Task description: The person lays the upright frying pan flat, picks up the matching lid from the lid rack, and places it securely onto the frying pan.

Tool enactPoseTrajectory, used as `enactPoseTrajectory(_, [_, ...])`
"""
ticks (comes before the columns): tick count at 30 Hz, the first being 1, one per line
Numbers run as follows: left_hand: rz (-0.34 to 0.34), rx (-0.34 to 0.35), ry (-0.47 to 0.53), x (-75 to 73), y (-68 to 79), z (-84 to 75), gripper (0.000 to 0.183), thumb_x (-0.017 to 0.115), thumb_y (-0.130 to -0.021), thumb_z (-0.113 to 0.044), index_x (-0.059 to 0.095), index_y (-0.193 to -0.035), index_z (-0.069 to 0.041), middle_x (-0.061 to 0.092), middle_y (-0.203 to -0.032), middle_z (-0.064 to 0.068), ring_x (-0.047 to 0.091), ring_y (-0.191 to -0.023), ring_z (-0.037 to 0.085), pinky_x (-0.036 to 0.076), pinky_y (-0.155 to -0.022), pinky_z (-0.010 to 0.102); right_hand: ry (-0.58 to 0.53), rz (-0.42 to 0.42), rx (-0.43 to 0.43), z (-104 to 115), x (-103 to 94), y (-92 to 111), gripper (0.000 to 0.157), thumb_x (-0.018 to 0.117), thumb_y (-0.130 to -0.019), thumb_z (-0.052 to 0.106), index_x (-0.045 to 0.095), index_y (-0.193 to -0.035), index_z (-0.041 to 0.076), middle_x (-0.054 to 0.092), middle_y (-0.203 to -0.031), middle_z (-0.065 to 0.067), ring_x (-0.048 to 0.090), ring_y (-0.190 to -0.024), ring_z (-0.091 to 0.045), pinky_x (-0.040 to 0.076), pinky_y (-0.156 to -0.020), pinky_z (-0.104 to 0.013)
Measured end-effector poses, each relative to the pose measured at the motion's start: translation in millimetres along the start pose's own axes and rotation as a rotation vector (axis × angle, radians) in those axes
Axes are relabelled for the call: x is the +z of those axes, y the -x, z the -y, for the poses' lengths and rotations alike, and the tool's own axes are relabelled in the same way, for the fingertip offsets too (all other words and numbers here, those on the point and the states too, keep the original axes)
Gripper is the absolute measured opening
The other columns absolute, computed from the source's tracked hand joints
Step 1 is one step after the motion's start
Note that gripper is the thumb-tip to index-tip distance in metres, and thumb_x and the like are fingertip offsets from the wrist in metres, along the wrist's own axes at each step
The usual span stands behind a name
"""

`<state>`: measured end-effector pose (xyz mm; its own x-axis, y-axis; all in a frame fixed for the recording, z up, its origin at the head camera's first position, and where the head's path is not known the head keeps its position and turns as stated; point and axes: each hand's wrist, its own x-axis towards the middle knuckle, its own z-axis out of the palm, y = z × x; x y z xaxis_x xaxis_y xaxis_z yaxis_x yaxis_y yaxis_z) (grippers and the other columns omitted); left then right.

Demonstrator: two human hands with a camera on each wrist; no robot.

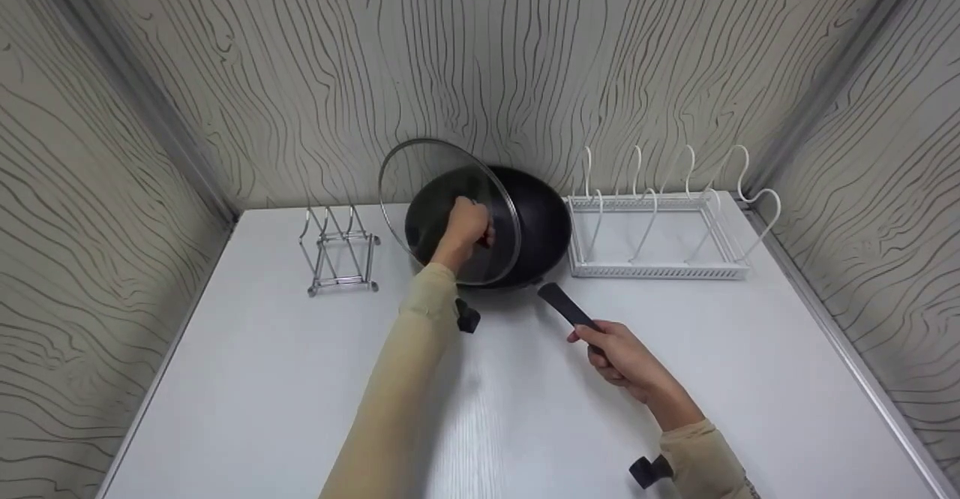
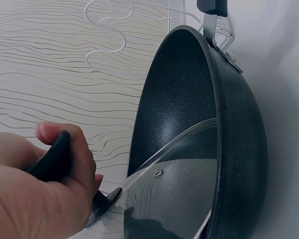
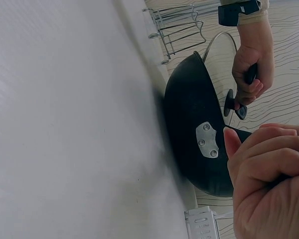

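Observation:
A dark wok (image 1: 541,221) stands on the white table near the back wall, its long black handle (image 1: 564,305) pointing toward the front right. My right hand (image 1: 619,356) grips that handle near its end. A round glass lid (image 1: 504,255) with a metal rim sits tilted over the left part of the wok, partly inside its rim in the left wrist view. My left hand (image 1: 468,225) holds the lid by its black knob (image 2: 57,159), fingers curled round it. The right wrist view shows the riveted handle plate (image 3: 207,140) on the wok's side.
Left of the wok stands a small chrome wire rack (image 1: 345,259). To the right, close beside the wok, is a white rack (image 1: 660,270) with tall curved wire dividers. Wood-grain panels (image 1: 480,56) enclose the table (image 1: 247,379) at the back and both sides.

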<state>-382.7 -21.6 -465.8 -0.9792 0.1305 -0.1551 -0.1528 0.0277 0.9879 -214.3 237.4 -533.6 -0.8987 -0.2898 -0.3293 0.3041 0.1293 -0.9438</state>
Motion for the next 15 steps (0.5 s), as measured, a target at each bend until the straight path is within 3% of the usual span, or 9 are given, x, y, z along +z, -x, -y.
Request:
enactPoseTrajectory(5, [-0.008,0.005,-0.01,2.8,-0.3,0.8,0.03,0.03,-0.108,-0.007,0.034,-0.133,0.009,0.049,-0.071,0.003,0.048,-0.057,0.014,0.047,-0.054,0.026,-0.005,-0.003,0.003,0.2,0.3,0.3,0.035,0.054,-0.108,0.027,0.059,-0.117,-0.006,0.038,-0.059,0.009,0.028,-0.042,0.0,0.023,-0.039,-0.016])
enactPoseTrajectory(10, [-0.021,-0.009,-0.012,5.2,-1.8,2.0,0.048,0.03,-0.107,-0.007,0.017,-0.152,0.008,0.05,-0.074,0.004,0.048,-0.057,0.014,0.047,-0.054,0.026,-0.008,-0.004,0.002,0.2,0.7,0.3,0.035,0.054,-0.108,0.027,0.059,-0.116,-0.007,0.037,-0.058,0.009,0.028,-0.041,0.0,0.023,-0.039,-0.016])
enactPoseTrajectory(15, [-0.026,-0.022,0.001,7.6,-3.0,2.2,0.063,0.031,-0.107,-0.006,0.001,-0.161,0.007,0.049,-0.074,0.004,0.048,-0.057,0.014,0.046,-0.053,0.026,-0.006,-0.005,0.001,0.8,0.0,0.6,0.035,0.054,-0.108,0.027,0.059,-0.117,-0.007,0.038,-0.058,0.01,0.029,-0.042,0.0,0.024,-0.039,-0.016])
